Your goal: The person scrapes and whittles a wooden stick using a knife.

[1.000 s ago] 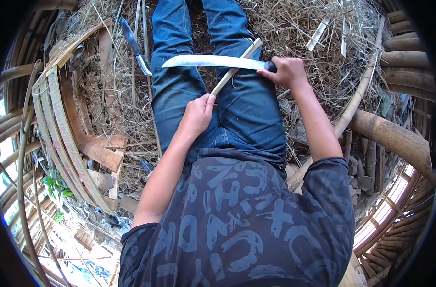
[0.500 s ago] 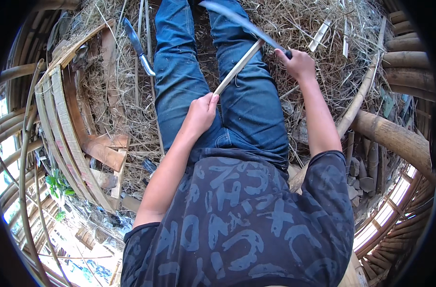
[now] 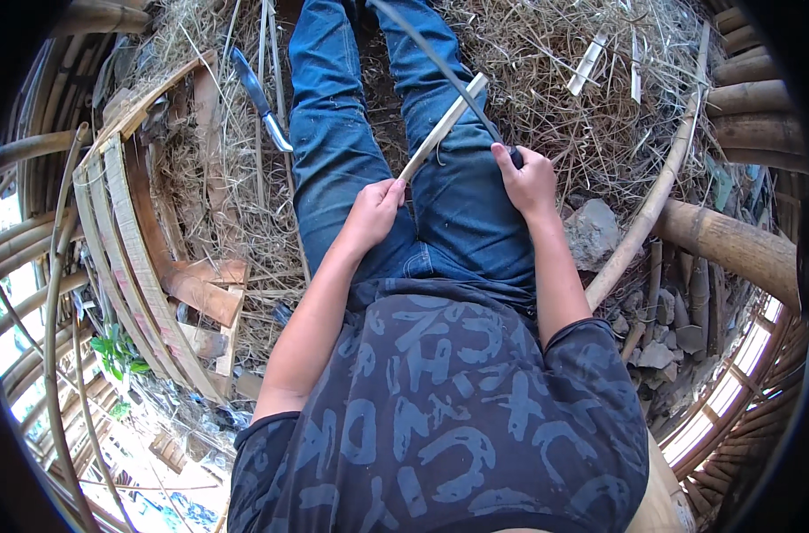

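Note:
My left hand point(image 3: 376, 213) is closed round the near end of a pale, narrow strip of wood or bamboo point(image 3: 437, 135). The strip slants up and right over my jeans point(image 3: 462, 200). In my closed right hand point(image 3: 531, 184) is the dark handle of a machete point(image 3: 438, 62). Its long grey blade points away and to the left, crossing the strip near its far end. Whether the edge touches the strip I cannot tell.
A long tool with a dark blue part and a shiny end point(image 3: 258, 98) lies left of my legs. Further left stands a slatted wooden frame point(image 3: 125, 240). Straw point(image 3: 555, 115) covers the ground. At right are a curved pole point(image 3: 649, 231), a thick bamboo pole point(image 3: 733, 253) and stones point(image 3: 593, 233).
My right hand has come back toward my body and a little left, drawing the machete along. The blade now slopes more steeply. My left hand and the strip have barely shifted.

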Action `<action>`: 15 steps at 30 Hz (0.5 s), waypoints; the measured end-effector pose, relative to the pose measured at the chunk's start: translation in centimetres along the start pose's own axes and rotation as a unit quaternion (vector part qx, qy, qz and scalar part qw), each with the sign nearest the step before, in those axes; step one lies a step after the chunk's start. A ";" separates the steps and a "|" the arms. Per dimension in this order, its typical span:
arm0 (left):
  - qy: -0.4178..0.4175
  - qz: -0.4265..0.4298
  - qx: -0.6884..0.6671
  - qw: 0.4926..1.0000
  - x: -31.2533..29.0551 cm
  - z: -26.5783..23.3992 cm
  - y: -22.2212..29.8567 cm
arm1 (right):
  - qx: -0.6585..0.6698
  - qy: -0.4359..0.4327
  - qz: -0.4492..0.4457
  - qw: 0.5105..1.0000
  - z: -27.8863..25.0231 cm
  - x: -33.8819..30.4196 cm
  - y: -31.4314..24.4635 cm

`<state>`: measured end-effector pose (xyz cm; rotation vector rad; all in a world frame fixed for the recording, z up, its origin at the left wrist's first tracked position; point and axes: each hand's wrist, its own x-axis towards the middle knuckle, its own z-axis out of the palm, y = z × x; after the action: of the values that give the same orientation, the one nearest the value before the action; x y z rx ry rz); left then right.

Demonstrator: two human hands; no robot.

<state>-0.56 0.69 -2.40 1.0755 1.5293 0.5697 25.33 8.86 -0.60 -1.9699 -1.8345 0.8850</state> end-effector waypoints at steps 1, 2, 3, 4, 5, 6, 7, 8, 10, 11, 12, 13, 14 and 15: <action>-0.015 -0.019 -0.034 0.999 0.1 -0.1 0.1 | -0.012 -0.007 -0.006 1.000 -0.3 -0.1 -0.1; -0.017 -0.016 -0.030 0.999 0.1 -0.1 0.1 | -0.009 -0.002 -0.005 1.000 -0.5 0.0 -0.4; -0.031 -0.042 -0.067 0.996 0.0 -0.1 1.2 | -0.033 -0.014 -0.034 0.999 -0.8 0.1 -0.9; -0.044 -0.069 -0.103 0.991 0.0 0.0 1.9 | -0.058 -0.025 -0.064 0.996 -0.8 0.4 -1.2; -0.047 -0.066 -0.100 0.992 0.2 0.2 1.8 | -0.056 -0.020 -0.062 0.996 -0.6 0.6 -1.6; -0.026 -0.030 -0.078 0.996 0.4 0.5 1.4 | -0.090 -0.026 -0.105 0.990 -0.3 1.0 -2.2; -0.005 0.007 -0.056 0.998 0.7 0.7 1.0 | -0.123 -0.033 -0.147 0.981 -0.1 1.5 -2.7; -0.003 0.008 -0.056 0.998 0.9 0.7 0.5 | -0.165 -0.032 -0.176 0.970 0.3 2.4 -2.8; -0.004 0.010 -0.029 1.000 1.1 0.7 0.0 | -0.201 -0.043 -0.186 0.961 0.7 3.8 -2.6; -0.004 0.009 -0.029 1.000 1.1 0.7 -0.2 | -0.238 -0.054 -0.195 0.950 0.9 4.3 -2.4; 0.011 0.019 -0.018 1.000 1.0 0.9 -0.2 | -0.248 -0.069 -0.205 0.944 0.7 4.7 -2.6; 0.026 0.029 -0.008 0.999 1.0 1.0 -0.3 | -0.248 -0.072 -0.206 0.944 0.9 5.0 -2.5; 0.026 0.025 -0.009 0.999 0.9 0.8 -0.4 | -0.249 -0.072 -0.212 0.942 1.2 5.2 -2.3; 0.032 0.037 0.008 0.999 0.7 0.7 -0.2 | -0.251 -0.073 -0.217 0.940 1.4 5.2 -2.0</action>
<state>0.10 1.06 -3.10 1.1400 1.5572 0.6503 22.82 13.98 -1.60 -1.6513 -2.6513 0.4628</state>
